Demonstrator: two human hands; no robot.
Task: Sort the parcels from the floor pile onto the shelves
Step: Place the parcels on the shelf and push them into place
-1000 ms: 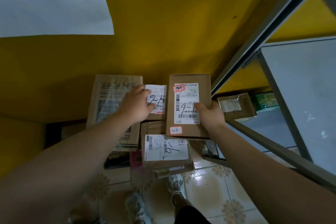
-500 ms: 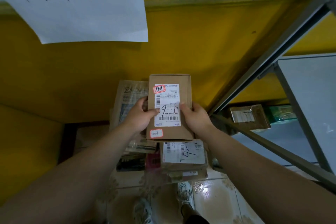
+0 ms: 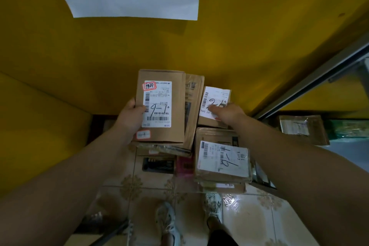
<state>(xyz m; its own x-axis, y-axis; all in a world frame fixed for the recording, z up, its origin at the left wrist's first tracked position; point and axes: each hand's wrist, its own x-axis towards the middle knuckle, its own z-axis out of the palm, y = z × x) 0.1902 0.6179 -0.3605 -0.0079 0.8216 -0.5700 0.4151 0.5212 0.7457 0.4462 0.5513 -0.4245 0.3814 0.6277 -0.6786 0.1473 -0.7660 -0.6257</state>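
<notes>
Seen from the head, picking from the floor pile [image 3: 221,168] is the step in hand. The left hand [image 3: 129,119] grips the box marked 1-6 [image 3: 175,104] by its left edge. The right hand [image 3: 229,114] touches the small 2-1 parcel [image 3: 214,94] just to its right, grasp unclear. Next, probably: close on it and carry both to the shelf [image 3: 351,153] on the right.

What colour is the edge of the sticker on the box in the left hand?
Red: sticker on the box, clearest in head view.
</notes>
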